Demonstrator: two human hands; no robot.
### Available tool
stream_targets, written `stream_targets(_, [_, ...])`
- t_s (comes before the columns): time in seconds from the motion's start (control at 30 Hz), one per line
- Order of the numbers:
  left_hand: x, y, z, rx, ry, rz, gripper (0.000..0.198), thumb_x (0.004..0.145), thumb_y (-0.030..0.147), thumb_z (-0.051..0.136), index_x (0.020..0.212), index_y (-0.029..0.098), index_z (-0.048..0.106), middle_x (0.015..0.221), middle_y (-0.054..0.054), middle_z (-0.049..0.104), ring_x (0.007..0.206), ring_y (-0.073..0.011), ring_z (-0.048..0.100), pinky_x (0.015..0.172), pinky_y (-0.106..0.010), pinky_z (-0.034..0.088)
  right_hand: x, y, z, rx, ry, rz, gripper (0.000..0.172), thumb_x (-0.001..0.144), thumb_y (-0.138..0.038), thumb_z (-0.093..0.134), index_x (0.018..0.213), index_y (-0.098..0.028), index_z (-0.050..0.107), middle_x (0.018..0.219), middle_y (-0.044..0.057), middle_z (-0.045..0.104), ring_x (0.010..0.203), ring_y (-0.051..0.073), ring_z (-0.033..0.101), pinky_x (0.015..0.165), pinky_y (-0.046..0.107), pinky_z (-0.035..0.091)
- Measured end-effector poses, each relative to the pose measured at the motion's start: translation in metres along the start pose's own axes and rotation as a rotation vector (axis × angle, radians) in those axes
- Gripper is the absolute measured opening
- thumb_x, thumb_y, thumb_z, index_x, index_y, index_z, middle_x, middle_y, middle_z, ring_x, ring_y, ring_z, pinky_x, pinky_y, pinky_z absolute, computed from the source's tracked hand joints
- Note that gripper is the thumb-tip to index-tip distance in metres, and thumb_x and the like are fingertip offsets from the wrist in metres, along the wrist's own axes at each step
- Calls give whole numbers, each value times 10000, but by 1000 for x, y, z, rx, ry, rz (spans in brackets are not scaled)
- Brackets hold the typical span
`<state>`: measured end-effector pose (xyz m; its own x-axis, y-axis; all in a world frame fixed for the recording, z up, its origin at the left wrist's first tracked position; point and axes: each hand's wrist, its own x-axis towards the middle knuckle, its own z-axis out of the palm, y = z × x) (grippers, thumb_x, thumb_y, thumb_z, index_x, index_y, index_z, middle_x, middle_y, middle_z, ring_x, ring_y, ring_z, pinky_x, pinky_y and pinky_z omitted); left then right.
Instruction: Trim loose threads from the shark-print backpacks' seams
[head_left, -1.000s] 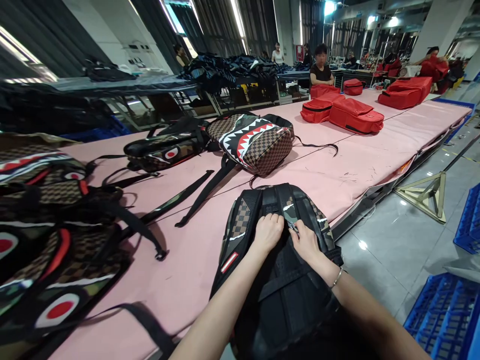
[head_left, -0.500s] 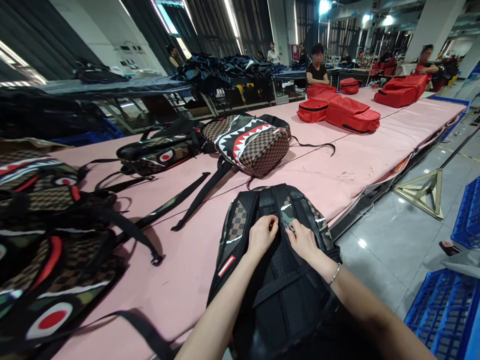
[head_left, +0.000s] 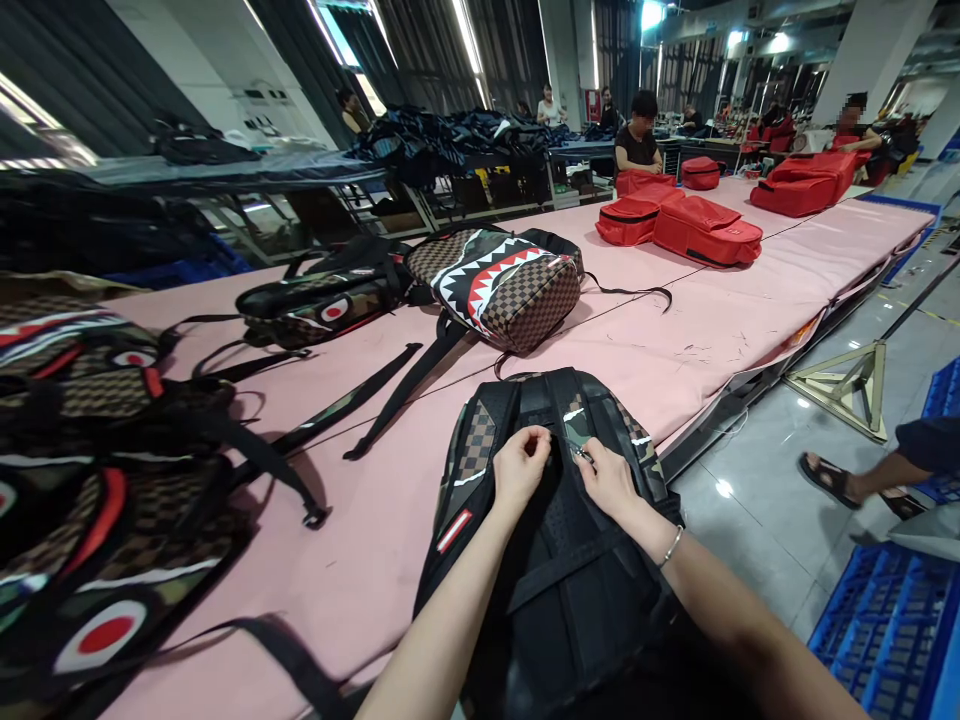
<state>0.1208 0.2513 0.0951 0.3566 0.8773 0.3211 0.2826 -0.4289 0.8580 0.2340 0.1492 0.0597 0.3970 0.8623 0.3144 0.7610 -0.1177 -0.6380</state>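
A black backpack [head_left: 551, 560] with brown checkered and camouflage panels lies in front of me, its padded back and straps facing up. My left hand [head_left: 523, 465] is closed in a pinch over its upper middle; anything between the fingertips is too small to make out. Close by on the right, my right hand [head_left: 606, 475] is closed around small metal thread snips [head_left: 581, 453], their tip pointing toward the left hand. The snips are partly hidden by the fingers. Both hands are just above or touching the shoulder straps.
On the pink table [head_left: 375, 550], a checkered shark-mouth backpack [head_left: 517, 290] lies ahead. More patterned backpacks [head_left: 112, 560] crowd the left, straps trailing. Red bags [head_left: 705, 230] lie farther off near a seated person [head_left: 637, 145]. Blue crates [head_left: 885, 630] and a passer-by's leg [head_left: 892, 475] are at right.
My left hand has shifted slightly left, away from the right hand, which stays almost in place. A person's leg and sandalled foot have come into view at right.
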Motion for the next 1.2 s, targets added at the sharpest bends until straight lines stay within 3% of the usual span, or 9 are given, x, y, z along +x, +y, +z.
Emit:
stream_targets(0.13, [-6,8,-20,-241,218,-130,262,734,401,545,793,146,563,689,-8,587,545,-118,579,536,-233,460,-8,7,-4,60,26,45,184,919,-310,358,986,-173,461,808,27,645,699,158,631,611,225,428])
stream_targets(0.27, [-17,12,-63,-415,478,-183,243,711,370,591,797,154,520,727,11,546,537,-84,556,528,-210,450,-15,8,-10,43,32,83,264,930,-306,301,1069,-142,453,891,92,651,804,223,638,666,294,446])
stream_targets(0.37, [-30,12,-90,-488,692,-152,377,615,234,669,940,215,479,955,11,533,743,-73,589,674,-202,468,-16,-2,-10,-11,-2,83,383,908,-356,378,1203,-112,407,1050,157,622,920,279,619,731,351,454])
stream_targets(0.43, [-41,14,-95,-571,745,-159,567,539,148,710,1034,266,461,1103,8,496,916,-81,569,777,-200,451,-15,-13,-6,-93,-63,96,624,832,-443,523,1306,-90,324,1115,191,594,957,317,604,748,377,460])
stream_targets(0.53, [-60,21,-82,-742,611,-278,505,574,182,725,1037,241,532,1109,-30,537,950,-106,561,799,-214,451,-15,-24,3,-193,-142,170,901,729,-431,660,1384,-25,193,1112,242,577,928,353,607,730,398,465])
stream_targets(0.73, [-84,26,-38,-830,287,-466,421,648,337,709,1013,175,573,971,-47,626,798,-118,590,732,-242,473,-6,-7,-4,264,-75,277,538,721,-172,557,1236,-43,468,967,191,622,881,311,595,812,422,403])
stream_targets(0.9, [-88,25,-1,-847,4,-603,512,620,434,728,1029,166,574,1030,-88,648,897,-176,605,818,-300,466,14,10,-32,587,-173,203,176,727,-306,533,793,-161,604,655,17,576,634,172,551,655,296,438])
stream_targets(1.1, [-87,37,24,-954,-187,-620,490,679,483,676,1026,143,614,978,-126,675,856,-239,637,731,-339,497,10,1,-30,886,-298,215,278,782,-437,457,877,-189,541,671,6,585,535,133,536,529,257,445])
stream_targets(1.2, [-90,36,27,-949,-182,-549,488,640,415,725,1024,137,607,988,-115,678,910,-239,628,807,-338,490,0,1,-21,1032,-332,248,311,770,-460,518,915,-186,547,717,17,597,546,129,537,530,255,444])
